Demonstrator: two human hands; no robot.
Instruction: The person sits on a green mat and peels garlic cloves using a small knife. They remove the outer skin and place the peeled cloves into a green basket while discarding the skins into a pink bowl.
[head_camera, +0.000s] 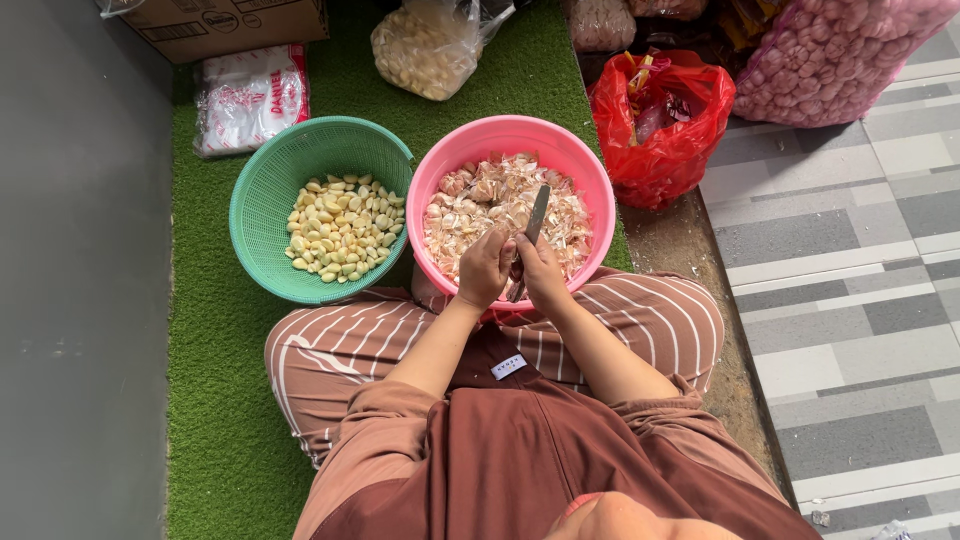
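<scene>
I sit on a green grass mat. On it, ahead of my knees, stand a green basket and a pink bowl, touching. Two plastic bags and a cardboard box lie along its far edge.

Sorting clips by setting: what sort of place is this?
Probably a garlic-peeling spot on the floor of a shop or home: green turf mat, bulk bags of garlic, basins of cloves and skins.
</scene>
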